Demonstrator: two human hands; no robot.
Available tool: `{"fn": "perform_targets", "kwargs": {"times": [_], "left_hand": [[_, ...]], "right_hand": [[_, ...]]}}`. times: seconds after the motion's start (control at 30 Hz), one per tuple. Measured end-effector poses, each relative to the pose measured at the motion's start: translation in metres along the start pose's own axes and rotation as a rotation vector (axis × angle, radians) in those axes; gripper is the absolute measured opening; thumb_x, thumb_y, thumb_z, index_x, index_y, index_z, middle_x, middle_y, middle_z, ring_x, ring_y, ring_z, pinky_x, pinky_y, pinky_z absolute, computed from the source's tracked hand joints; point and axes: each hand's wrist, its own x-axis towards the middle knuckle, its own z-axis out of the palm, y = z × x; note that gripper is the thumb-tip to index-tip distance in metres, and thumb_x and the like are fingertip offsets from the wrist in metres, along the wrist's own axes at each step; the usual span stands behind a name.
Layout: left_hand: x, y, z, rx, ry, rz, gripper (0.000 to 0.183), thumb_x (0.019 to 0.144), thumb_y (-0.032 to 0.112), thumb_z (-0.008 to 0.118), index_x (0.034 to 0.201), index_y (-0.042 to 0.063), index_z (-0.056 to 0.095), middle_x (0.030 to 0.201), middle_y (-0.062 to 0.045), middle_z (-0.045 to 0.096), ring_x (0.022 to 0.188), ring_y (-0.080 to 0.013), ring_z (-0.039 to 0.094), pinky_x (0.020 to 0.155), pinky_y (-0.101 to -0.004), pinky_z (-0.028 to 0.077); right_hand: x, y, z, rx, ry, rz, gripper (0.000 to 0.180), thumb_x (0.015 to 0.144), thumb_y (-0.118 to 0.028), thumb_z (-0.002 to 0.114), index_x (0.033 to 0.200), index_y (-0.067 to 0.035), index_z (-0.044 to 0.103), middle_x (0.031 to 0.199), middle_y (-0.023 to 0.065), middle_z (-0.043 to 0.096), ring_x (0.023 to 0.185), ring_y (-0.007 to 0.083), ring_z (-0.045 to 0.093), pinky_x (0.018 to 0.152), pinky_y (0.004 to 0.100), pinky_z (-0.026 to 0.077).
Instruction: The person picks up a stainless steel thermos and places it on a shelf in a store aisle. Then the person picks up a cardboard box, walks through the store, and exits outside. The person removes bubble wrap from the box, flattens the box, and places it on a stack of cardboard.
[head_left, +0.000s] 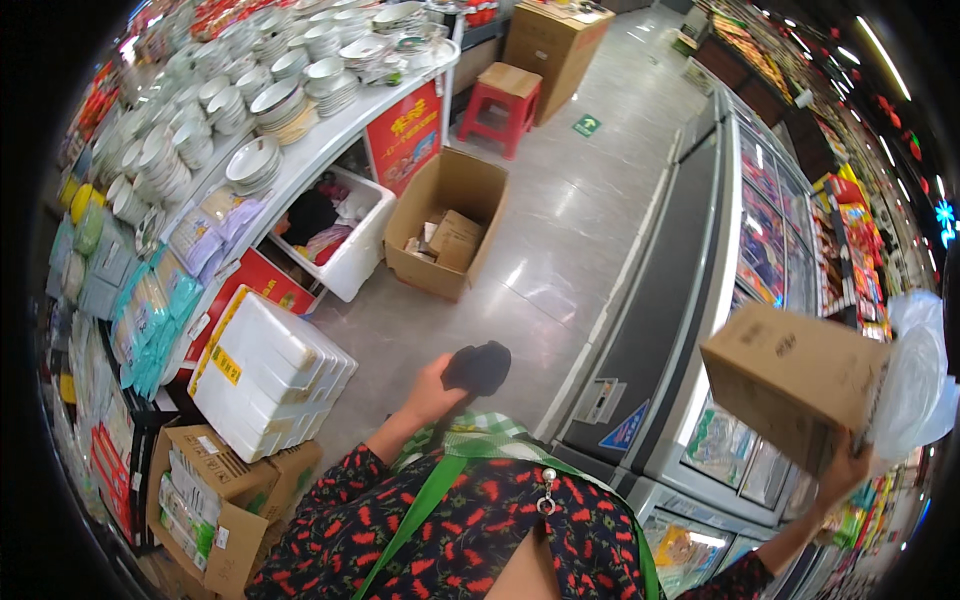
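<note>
In front of my body, my left hand (433, 384) grips a small black cloth bundle (480, 367); its exact kind cannot be told. Off to the right, over the chest freezer (739, 247), my right hand (844, 469) is closed on the lower edge of a brown cardboard box (795, 364). Translucent plastic bags (916, 375) bunch against that box's far right side. An open cardboard carton (448, 281) stands on the floor ahead, with a smaller box (456, 238) inside. Left of it, a white foam bin (358, 262) holds dark and coloured cloth items.
A display counter (330, 139) along the left carries stacked bowls (281, 105) and packaged goods. Below stand a white foam box (274, 367) and an opened carton of packs (232, 517). Farther up the tiled aisle (547, 262) are a red stool (499, 109) and a tall carton (555, 56).
</note>
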Motion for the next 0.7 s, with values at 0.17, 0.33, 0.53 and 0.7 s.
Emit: {"fn": "perform_targets", "kwargs": {"times": [0.17,0.33,0.53,0.7], "left_hand": [[0.014,-0.028,-0.034,-0.036,0.163,-0.037,0.045,0.067,0.008,0.07,0.109,0.0,0.057,0.098,-0.013,0.066,0.091,-0.0213,0.063,0.081,-0.033,0.049],[0.031,-0.039,-0.053,-0.043,0.403,-0.099,0.042,0.067,0.007,0.071,0.106,0.0,0.057,0.093,-0.011,0.065,0.087,-0.019,0.061,0.08,-0.0317,0.048],[0.086,-0.018,-0.07,-0.022,0.592,-0.179,0.041,0.067,0.007,0.07,0.106,-0.001,0.058,0.092,-0.01,0.065,0.085,-0.0165,0.059,0.078,-0.0305,0.048],[0.138,0.001,-0.068,-0.155,0.707,-0.24,0.044,0.068,0.006,0.07,0.109,-0.002,0.057,0.096,-0.009,0.065,0.088,-0.0163,0.059,0.08,-0.0313,0.048]], "right_hand": [[0.045,-0.146,0.179,0.248,0.05,-0.327,0.025,0.074,-0.01,0.08,0.08,0.006,0.062,0.074,0.0119,0.065,0.065,0.0142,0.054,0.06,0.0311,0.047],[0.049,-0.282,0.37,0.667,-0.25,-0.493,0.02,0.077,-0.007,0.076,0.09,0.005,0.068,0.084,0.0105,0.07,0.074,0.0155,0.064,0.072,0.0315,0.051],[-0.026,-0.412,0.578,0.494,-0.721,-0.763,0.012,0.072,-0.01,0.06,0.069,0.001,0.063,0.07,0.0249,0.061,0.07,0.0403,0.061,0.065,0.0492,0.047],[-0.063,-0.456,0.657,0.807,-0.898,-0.378,0.016,0.081,-0.012,0.061,0.093,-0.001,0.063,0.072,0.0257,0.059,0.07,0.0412,0.061,0.064,0.0463,0.046]]}}
